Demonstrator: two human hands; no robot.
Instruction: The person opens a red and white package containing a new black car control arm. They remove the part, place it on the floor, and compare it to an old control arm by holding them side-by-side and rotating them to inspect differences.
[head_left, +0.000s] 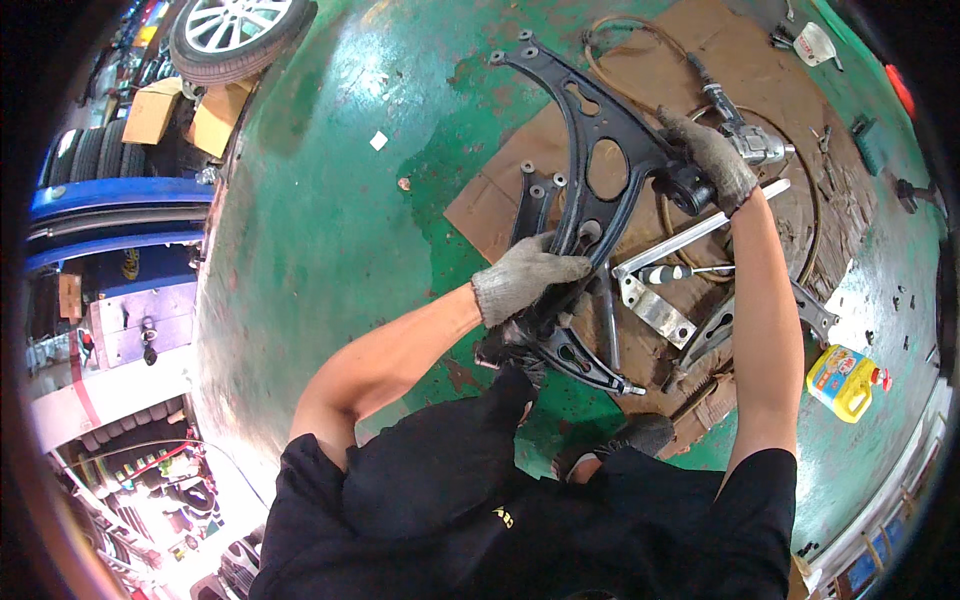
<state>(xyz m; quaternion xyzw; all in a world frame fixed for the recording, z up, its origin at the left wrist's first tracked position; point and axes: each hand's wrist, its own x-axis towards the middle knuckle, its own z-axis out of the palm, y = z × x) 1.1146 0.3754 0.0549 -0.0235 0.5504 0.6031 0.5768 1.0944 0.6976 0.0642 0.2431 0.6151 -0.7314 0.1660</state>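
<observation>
I hold a black metal car suspension control arm (574, 127) in front of me, above the floor. My left hand (529, 276), in a grey knit glove, is closed round its lower end. My right hand (709, 161), in the same kind of glove, grips it by the rubber bushing (686, 189) at its right side. Beneath it, on flattened cardboard (780, 67), lie an impact wrench (750, 142), a long silver bar (660, 247), a screwdriver (664, 274) and a metal bracket (660, 315). Another control arm (581, 360) shows below my left hand.
A hose (814, 202) curves over the cardboard. A yellow jug (840, 382) stands on the green floor at the right, beyond my right forearm. A white cup (814, 43) is at the upper right. A wheel (236, 34), cardboard boxes (152, 111) and a blue lift beam (120, 193) are at the left.
</observation>
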